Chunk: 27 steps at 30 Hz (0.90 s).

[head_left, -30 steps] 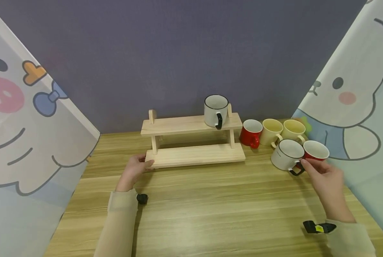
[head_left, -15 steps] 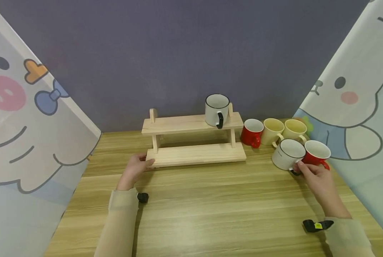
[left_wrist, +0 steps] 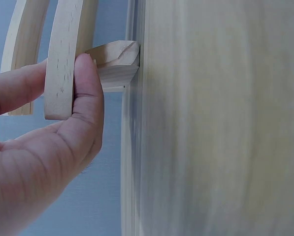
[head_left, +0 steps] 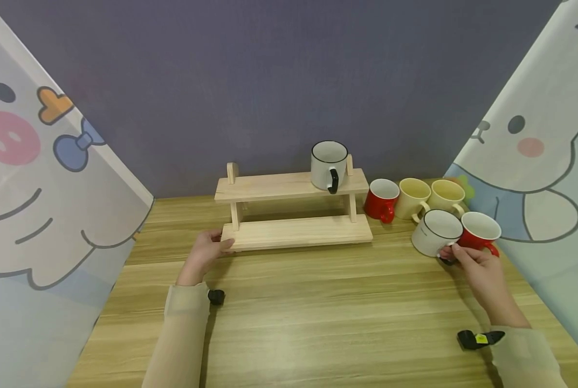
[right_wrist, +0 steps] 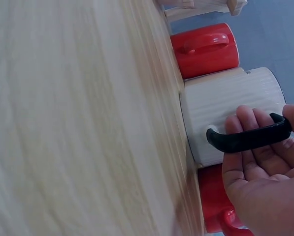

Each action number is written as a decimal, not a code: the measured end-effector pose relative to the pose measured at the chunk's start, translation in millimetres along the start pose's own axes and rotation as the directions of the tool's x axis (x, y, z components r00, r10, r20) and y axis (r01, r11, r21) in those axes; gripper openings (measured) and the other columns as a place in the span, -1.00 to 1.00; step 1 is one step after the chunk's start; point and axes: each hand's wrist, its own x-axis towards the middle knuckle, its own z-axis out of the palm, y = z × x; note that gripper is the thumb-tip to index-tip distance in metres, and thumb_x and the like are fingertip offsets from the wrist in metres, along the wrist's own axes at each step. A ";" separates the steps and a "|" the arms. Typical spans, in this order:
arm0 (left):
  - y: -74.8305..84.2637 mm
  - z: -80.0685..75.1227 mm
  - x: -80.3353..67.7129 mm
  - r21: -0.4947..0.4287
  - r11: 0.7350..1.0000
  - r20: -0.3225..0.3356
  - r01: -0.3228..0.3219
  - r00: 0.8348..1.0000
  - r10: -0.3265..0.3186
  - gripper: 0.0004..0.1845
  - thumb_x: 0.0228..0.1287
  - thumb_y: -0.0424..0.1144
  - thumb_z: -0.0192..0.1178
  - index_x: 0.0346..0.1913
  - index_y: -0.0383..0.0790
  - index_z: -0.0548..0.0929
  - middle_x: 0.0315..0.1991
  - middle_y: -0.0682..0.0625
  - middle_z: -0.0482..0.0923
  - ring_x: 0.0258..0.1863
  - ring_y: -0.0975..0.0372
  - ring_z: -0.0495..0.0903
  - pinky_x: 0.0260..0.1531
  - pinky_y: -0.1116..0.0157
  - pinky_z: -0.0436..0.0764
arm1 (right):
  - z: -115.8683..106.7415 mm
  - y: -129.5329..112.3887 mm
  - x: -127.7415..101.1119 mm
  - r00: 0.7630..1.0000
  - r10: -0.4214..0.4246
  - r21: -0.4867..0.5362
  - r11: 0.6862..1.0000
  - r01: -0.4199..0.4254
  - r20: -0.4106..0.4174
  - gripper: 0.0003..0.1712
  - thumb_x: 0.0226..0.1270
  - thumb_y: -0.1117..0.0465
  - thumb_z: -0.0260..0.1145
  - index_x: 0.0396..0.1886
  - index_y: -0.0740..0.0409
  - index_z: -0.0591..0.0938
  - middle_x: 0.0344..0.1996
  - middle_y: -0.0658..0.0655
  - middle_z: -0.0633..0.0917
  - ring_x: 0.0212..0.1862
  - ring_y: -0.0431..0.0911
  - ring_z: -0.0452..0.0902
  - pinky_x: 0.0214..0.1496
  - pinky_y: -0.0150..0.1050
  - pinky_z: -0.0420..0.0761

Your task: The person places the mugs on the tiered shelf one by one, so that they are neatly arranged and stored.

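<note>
Gripping item: white mug (head_left: 436, 239), right of frame on the table (head_left: 318, 312); right hand (head_left: 478, 267) curls fingers through its black handle (right_wrist: 250, 138). Likely ceramic: rigid, smooth, breakable, moderately heavy. Left hand (head_left: 204, 253) pinches the wooden rack (head_left: 294, 213).

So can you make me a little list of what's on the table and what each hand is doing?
Left hand: holds the left end of the wooden shelf's bottom board
Right hand: fingers through the black handle of the white mug on the table
On the shelf: one white mug with black handle, top board, right end
Beside the shelf: red mug, two yellow mugs
Next to the held mug: another red mug, touching it
</note>
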 end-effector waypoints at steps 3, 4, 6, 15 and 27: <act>0.9 0.1 -1.4 -0.001 1.000 0.006 0.002 1.000 -0.002 -0.38 0.49 -0.41 0.20 0.44 -0.64 0.23 0.18 -0.39 0.38 0.03 -0.09 0.54 0.07 -0.01 0.67 | 1.7 -0.8 -1.0 1.000 0.029 0.038 0.999 -0.029 -0.011 -0.55 0.61 0.13 0.20 0.00 0.52 0.70 -0.31 -0.08 0.79 -0.18 -0.40 0.65 -0.12 -0.62 0.60; 1.3 0.0 -1.8 0.001 1.000 0.006 0.002 1.000 -0.002 -0.38 0.49 -0.40 0.20 0.44 -0.64 0.22 0.18 -0.39 0.38 0.04 -0.09 0.54 0.07 -0.01 0.67 | 2.6 -1.0 -1.6 0.999 0.043 0.034 0.999 -0.043 -0.018 -0.55 0.60 0.11 0.21 0.01 0.50 0.70 -0.31 -0.09 0.79 -0.18 -0.42 0.64 -0.11 -0.63 0.59; 1.9 0.0 -2.3 0.000 1.000 0.004 0.002 1.000 -0.002 -0.38 0.49 -0.41 0.20 0.44 -0.64 0.23 0.18 -0.39 0.38 0.03 -0.09 0.54 0.07 -0.02 0.67 | 4.3 -1.4 -3.1 0.997 0.069 0.032 0.997 -0.068 -0.028 -0.53 0.59 0.08 0.22 0.03 0.47 0.71 -0.31 -0.11 0.79 -0.17 -0.42 0.63 -0.11 -0.64 0.57; 0.7 0.1 -0.4 0.011 1.000 0.000 0.000 1.000 0.000 -0.39 0.49 -0.41 0.20 0.43 -0.65 0.23 0.15 -0.38 0.40 -0.02 -0.04 0.56 0.04 0.04 0.69 | 10.6 -5.7 -16.8 0.996 0.082 0.473 0.877 -0.086 0.029 -0.74 0.53 0.24 0.28 -0.05 0.34 0.79 -0.27 0.04 0.79 -0.17 -0.24 0.70 -0.02 -0.53 0.63; 0.8 -0.5 -0.5 0.022 1.000 -0.011 -0.003 1.000 0.003 -0.44 0.48 -0.44 0.19 0.41 -0.64 0.29 0.09 -0.37 0.44 -0.08 0.02 0.59 0.05 0.03 0.69 | 26.3 -35.2 -28.5 0.993 -0.080 0.573 0.819 0.018 0.083 -0.75 0.54 0.44 0.19 0.01 0.56 0.69 -0.21 0.18 0.79 -0.12 -0.11 0.74 0.07 -0.35 0.65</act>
